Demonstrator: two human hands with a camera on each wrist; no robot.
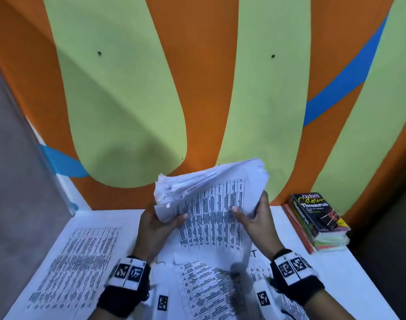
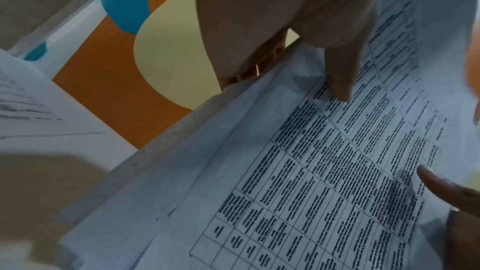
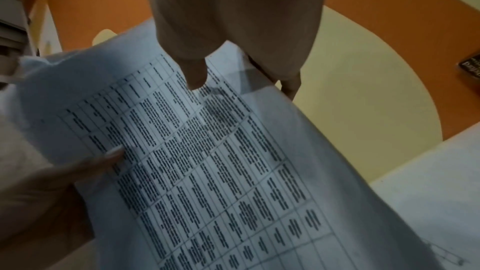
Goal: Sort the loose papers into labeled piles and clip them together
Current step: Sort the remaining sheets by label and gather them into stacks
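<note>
A thick stack of printed sheets [image 1: 211, 204] with ruled tables is lifted above the white table [image 1: 349, 278], its far edges fanned out. My left hand [image 1: 160, 224] grips its left edge, thumb on the top page. My right hand [image 1: 255, 218] grips its right edge, thumb on top and fingers behind. The left wrist view shows my left thumb [image 2: 340, 81] pressed on the top sheet [image 2: 324, 171]. From the right wrist, my right thumb [image 3: 196, 77] lies on that page [image 3: 207, 161]. One printed sheet [image 1: 75, 266] lies flat at the left, and more sheets [image 1: 204, 294] lie beneath the stack.
A pile of books [image 1: 319, 220], an Oxford thesaurus on top, sits at the table's back right corner. An orange, green and blue painted wall [image 1: 197, 88] stands right behind the table. Grey floor [image 1: 17, 181] lies to the left.
</note>
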